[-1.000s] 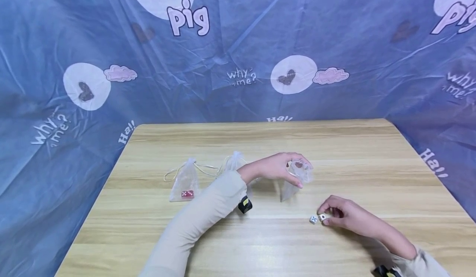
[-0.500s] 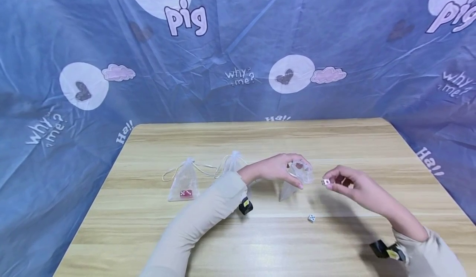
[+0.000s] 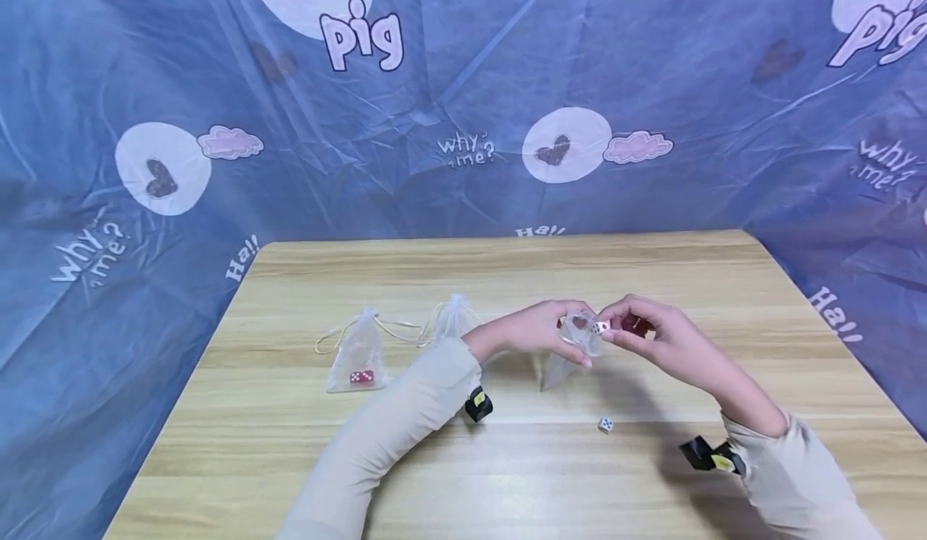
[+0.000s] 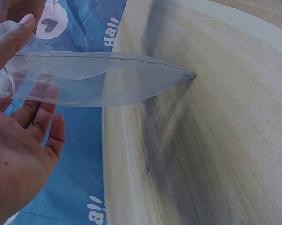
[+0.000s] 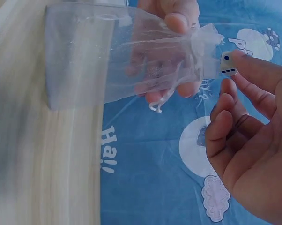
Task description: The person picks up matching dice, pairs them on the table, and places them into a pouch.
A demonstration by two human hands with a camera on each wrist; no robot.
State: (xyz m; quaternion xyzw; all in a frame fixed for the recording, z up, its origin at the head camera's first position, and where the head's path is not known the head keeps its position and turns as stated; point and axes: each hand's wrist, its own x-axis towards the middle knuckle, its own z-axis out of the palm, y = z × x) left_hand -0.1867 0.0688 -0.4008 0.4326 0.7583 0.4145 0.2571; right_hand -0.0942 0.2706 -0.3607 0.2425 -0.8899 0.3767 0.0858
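My left hand (image 3: 532,327) grips a sheer white organza drawstring bag (image 4: 127,79) near its top, thumb on one side and fingers on the other. The bag hangs down with its bottom corner at the tabletop, and its mouth is spread. Between thumb and fingertips, my right hand (image 3: 669,345) pinches a white die (image 5: 227,64) with dark pips, right at the mouth of the bag. Nothing shows inside this bag in the right wrist view. A second white die (image 3: 605,425) with blue pips lies on the table below the hands.
At the left of the wooden table (image 3: 239,443) lies another organza bag (image 3: 355,347) with red dice (image 3: 361,377) in it. A further organza bag (image 3: 453,315) is partly hidden behind my left forearm. A blue printed cloth (image 3: 434,194) hangs behind and beside the table.
My right hand has lifted one white die off the table, away from the other, and carried it up and left to the bag's mouth. My left hand has stayed in place with the bag.
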